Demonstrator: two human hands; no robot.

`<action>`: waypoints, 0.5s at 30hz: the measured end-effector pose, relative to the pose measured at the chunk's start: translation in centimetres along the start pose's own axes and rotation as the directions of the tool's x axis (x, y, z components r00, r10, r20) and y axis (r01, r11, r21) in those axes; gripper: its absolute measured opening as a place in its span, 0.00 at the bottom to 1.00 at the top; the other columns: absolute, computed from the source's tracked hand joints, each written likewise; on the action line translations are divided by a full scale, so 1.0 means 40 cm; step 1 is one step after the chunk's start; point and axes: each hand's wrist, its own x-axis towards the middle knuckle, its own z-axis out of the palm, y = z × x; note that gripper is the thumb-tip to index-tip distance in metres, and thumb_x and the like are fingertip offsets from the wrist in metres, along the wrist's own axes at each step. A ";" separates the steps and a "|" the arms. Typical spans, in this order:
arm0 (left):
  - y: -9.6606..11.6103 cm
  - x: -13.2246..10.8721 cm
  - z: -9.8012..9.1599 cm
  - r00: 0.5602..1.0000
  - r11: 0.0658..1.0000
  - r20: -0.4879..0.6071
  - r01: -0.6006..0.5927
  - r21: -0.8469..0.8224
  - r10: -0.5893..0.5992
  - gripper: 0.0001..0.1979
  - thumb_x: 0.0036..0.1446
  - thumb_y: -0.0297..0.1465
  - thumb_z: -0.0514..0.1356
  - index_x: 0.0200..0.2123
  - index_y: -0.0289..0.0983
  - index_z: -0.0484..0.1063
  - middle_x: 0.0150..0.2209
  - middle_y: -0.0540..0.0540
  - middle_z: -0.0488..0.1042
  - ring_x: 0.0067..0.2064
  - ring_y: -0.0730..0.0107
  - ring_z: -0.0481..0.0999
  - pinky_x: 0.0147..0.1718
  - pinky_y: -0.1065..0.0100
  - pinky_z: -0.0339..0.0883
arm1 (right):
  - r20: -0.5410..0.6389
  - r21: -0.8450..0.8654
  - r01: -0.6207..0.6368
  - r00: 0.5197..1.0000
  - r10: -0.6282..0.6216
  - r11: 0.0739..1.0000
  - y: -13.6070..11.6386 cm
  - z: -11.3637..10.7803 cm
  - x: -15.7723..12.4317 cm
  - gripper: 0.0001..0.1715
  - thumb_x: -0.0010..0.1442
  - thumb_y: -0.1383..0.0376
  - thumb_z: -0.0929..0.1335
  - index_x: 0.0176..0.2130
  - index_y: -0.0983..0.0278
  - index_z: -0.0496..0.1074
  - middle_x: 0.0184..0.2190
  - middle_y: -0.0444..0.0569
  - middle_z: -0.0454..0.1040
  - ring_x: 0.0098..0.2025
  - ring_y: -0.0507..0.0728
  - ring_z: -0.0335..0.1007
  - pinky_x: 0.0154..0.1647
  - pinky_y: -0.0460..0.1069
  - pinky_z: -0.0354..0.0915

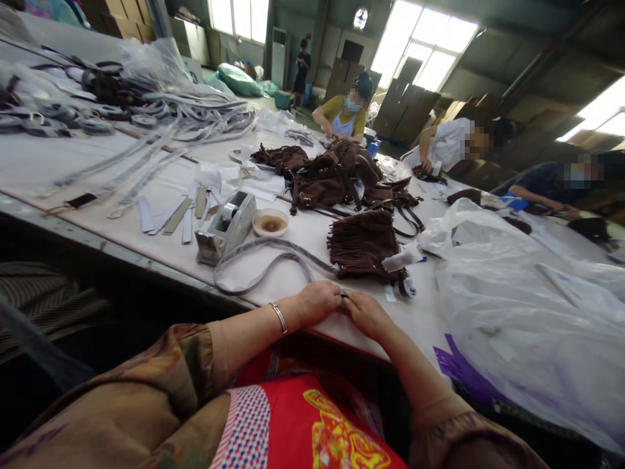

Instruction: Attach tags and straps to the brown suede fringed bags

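Over the near table edge, my left hand [317,303] and my right hand [364,314] meet, fingertips pinched together. A small dark piece shows between them, seemingly the end of a strap; my fingers hide most of it. The grey, plastic-wrapped strap [254,245] loops on the table to the left, and one stretch runs up to my left hand. Its other stretch leads to a dark brown fringed bag [364,244] just beyond my hands. White wrapping [403,256] and a tag lie at the bag's right side.
A tape dispenser [226,228] and a small bowl [270,223] of brownish contents stand left. Beyond lie heaped brown bags [336,172], paper strips [178,216] and wrapped straps [195,117]. Plastic sheeting [527,306] covers the right. Several people work across the table.
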 end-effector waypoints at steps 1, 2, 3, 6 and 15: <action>0.004 -0.003 0.005 1.000 1.000 -0.017 -0.004 0.001 0.004 0.07 0.62 0.26 0.57 0.35 0.33 0.75 0.33 0.43 0.74 0.34 0.65 0.72 0.33 0.67 0.67 | -0.006 0.183 -0.043 0.999 0.045 0.982 0.010 0.001 -0.006 0.19 0.64 0.58 0.60 0.31 0.64 0.73 0.27 0.50 0.75 0.29 0.55 0.69 0.31 0.48 0.62; 0.008 -0.005 0.009 1.000 1.000 -0.025 -0.010 0.002 0.010 0.07 0.62 0.27 0.57 0.35 0.33 0.75 0.32 0.43 0.73 0.34 0.65 0.72 0.33 0.66 0.67 | 0.000 0.348 -0.116 0.992 0.124 0.930 0.018 0.002 -0.012 0.22 0.63 0.54 0.60 0.27 0.64 0.70 0.21 0.47 0.71 0.23 0.53 0.64 0.25 0.47 0.58; 0.010 -0.007 0.011 0.999 1.000 -0.030 -0.015 0.003 0.015 0.07 0.62 0.27 0.57 0.35 0.34 0.75 0.32 0.43 0.73 0.34 0.65 0.72 0.33 0.66 0.67 | 0.020 0.482 -0.197 0.976 0.215 0.854 0.024 0.004 -0.017 0.24 0.61 0.49 0.61 0.25 0.64 0.68 0.15 0.43 0.64 0.18 0.51 0.57 0.20 0.46 0.53; 0.012 -0.009 0.014 0.999 1.000 -0.044 -0.021 0.010 0.021 0.07 0.62 0.27 0.57 0.35 0.34 0.74 0.32 0.44 0.73 0.34 0.65 0.71 0.32 0.66 0.66 | 0.070 0.640 -0.325 0.927 0.369 0.697 0.025 0.008 -0.021 0.28 0.52 0.42 0.67 0.23 0.63 0.66 0.10 0.36 0.51 0.13 0.47 0.44 0.14 0.46 0.42; 0.015 -0.012 0.024 0.999 1.000 -0.047 -0.010 -0.001 0.010 0.07 0.62 0.26 0.56 0.33 0.33 0.73 0.31 0.43 0.72 0.33 0.65 0.71 0.33 0.65 0.68 | -0.108 0.279 -0.290 0.938 0.330 0.916 -0.015 0.008 0.024 0.11 0.50 0.64 0.69 0.21 0.67 0.73 0.24 0.52 0.74 0.32 0.58 0.71 0.33 0.49 0.63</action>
